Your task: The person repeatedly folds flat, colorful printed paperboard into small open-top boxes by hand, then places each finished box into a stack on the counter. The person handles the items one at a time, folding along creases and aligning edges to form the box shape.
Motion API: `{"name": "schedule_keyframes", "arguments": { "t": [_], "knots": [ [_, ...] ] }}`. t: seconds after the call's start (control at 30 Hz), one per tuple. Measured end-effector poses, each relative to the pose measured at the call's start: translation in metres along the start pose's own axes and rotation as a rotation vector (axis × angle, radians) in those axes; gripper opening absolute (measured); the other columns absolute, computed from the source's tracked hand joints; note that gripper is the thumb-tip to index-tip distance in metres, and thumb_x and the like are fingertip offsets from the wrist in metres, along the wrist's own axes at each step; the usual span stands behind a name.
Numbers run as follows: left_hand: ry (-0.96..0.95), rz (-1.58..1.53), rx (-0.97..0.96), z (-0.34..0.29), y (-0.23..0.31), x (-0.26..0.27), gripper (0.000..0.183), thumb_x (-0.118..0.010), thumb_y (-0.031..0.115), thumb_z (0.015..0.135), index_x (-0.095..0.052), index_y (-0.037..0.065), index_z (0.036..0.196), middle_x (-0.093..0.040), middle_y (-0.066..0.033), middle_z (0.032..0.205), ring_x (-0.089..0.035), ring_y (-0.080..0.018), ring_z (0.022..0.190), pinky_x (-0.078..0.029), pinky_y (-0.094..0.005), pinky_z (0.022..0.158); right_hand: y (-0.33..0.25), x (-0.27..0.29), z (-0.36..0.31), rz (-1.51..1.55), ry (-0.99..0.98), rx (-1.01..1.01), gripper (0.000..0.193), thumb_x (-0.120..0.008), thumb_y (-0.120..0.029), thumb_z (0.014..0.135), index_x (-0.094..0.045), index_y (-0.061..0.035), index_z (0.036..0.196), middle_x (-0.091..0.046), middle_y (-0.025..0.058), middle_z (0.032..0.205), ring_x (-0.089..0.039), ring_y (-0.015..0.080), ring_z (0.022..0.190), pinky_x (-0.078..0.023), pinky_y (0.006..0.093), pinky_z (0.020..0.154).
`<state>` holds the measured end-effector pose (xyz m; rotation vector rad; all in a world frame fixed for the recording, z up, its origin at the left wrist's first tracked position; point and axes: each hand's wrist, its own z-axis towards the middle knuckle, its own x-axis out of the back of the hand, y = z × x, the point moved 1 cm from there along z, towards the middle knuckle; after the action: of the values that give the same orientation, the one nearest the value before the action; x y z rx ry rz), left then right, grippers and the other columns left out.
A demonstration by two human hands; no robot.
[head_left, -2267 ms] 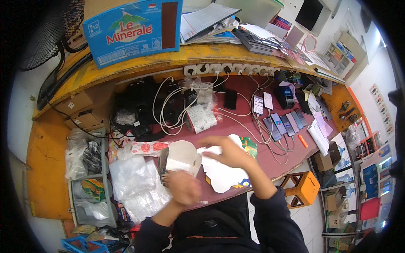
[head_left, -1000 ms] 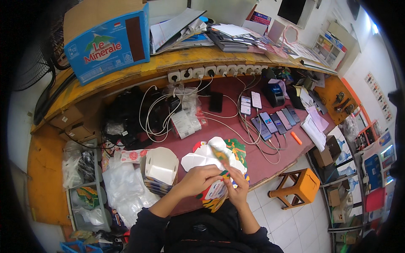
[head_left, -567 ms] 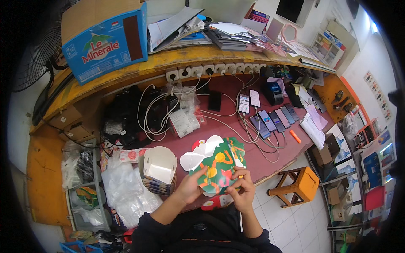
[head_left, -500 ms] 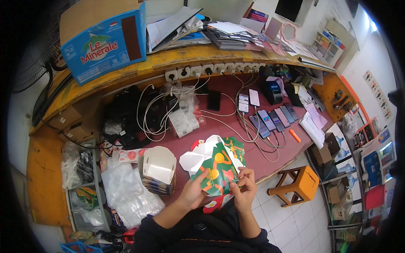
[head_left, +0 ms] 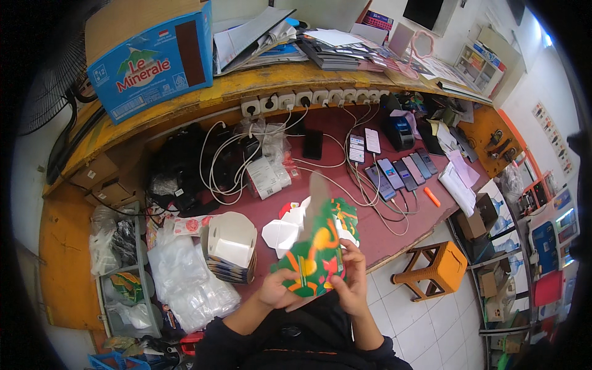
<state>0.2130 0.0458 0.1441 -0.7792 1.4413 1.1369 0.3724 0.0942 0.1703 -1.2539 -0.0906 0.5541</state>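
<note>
Both of my hands hold a green cardboard sheet point(head_left: 314, 256) with orange, yellow and pink shapes, which looks like a folding box blank. My left hand point(head_left: 280, 288) grips its lower left edge, thumb on the printed face. On the right side my right hand point(head_left: 351, 280) pinches it, fingers curled around the edge. One upper flap stands up and is blurred. Behind the sheet lie more blanks, one with its white side up point(head_left: 282, 233) and a green printed one point(head_left: 345, 213). A stack of nested, formed paper boxes point(head_left: 231, 243) stands left of my left hand.
Clear plastic bags point(head_left: 185, 277) lie at the left beside a grey crate point(head_left: 148, 302). Several phones point(head_left: 401, 176) with white cables and an orange marker point(head_left: 431, 197) lie at the right. A yellow stool point(head_left: 438, 268) stands on the tiled floor. A blue carton point(head_left: 151, 68) sits on the shelf.
The sheet has been turned more upright and closer to me, with a flap now raised. My left hand has moved slightly down and left; the right hand's grip has shifted along the edge.
</note>
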Motion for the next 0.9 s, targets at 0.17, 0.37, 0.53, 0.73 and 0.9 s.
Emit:
{"name": "schedule_keyframes", "arguments": {
  "t": [0.17,0.37,0.53,0.73,0.9],
  "knots": [
    [0.020,-0.027,0.172,-0.008,0.000,0.012,0.049,-0.043,0.006,0.084,-0.038,-0.002,0.132,-0.049,-0.0171,0.129,-0.050,-0.0290,0.118,-0.037,-0.0431,0.102,-0.007,0.001,0.011,-0.260,-0.035,0.074,0.058,-0.069,-0.017,0.080,-0.035,-0.0074,0.126,-0.026,0.0160,0.143,-0.033,0.0258,0.129,-0.035,0.0387,0.099],
    [0.124,0.597,0.168,-0.014,0.001,0.021,0.039,-0.048,0.001,0.083,-0.048,-0.005,0.122,-0.057,-0.0142,0.118,-0.058,-0.0228,0.105,-0.046,-0.0360,0.093,-0.008,0.032,0.026,-0.393,-0.098,-0.018,0.059,-0.064,-0.033,0.085,-0.046,-0.0023,0.131,-0.047,0.0169,0.132,-0.045,0.0256,0.120,-0.039,0.0342,0.093],
    [0.182,0.199,0.169,-0.001,0.007,0.011,0.041,-0.045,0.002,0.084,-0.045,-0.005,0.124,-0.056,-0.0170,0.118,-0.059,-0.0265,0.106,-0.048,-0.0390,0.092,-0.007,0.025,0.021,-0.258,0.035,0.028,0.021,-0.066,0.001,0.075,-0.070,-0.0020,0.095,-0.063,0.0066,0.084,-0.059,0.0170,0.073,-0.046,0.0269,0.067],
    [0.387,0.238,0.275,-0.004,0.018,-0.014,0.045,-0.043,0.003,0.084,-0.040,-0.007,0.128,-0.054,-0.0195,0.121,-0.059,-0.0283,0.105,-0.050,-0.0400,0.089,-0.032,0.027,0.024,-0.732,-0.343,0.494,0.037,-0.063,0.007,0.058,-0.074,-0.0155,0.084,-0.053,0.0015,0.074,-0.053,0.0146,0.063,-0.043,0.0258,0.054],
    [0.393,0.315,0.345,-0.005,0.012,-0.020,0.046,-0.042,0.003,0.082,-0.042,-0.006,0.127,-0.054,-0.0200,0.121,-0.058,-0.0302,0.109,-0.048,-0.0417,0.094,-0.029,0.036,0.027,-0.340,-0.294,0.302,0.025,-0.057,0.003,0.064,-0.074,-0.0103,0.077,-0.051,0.0054,0.076,-0.054,0.0180,0.067,-0.042,0.0253,0.058]
  ]
}}
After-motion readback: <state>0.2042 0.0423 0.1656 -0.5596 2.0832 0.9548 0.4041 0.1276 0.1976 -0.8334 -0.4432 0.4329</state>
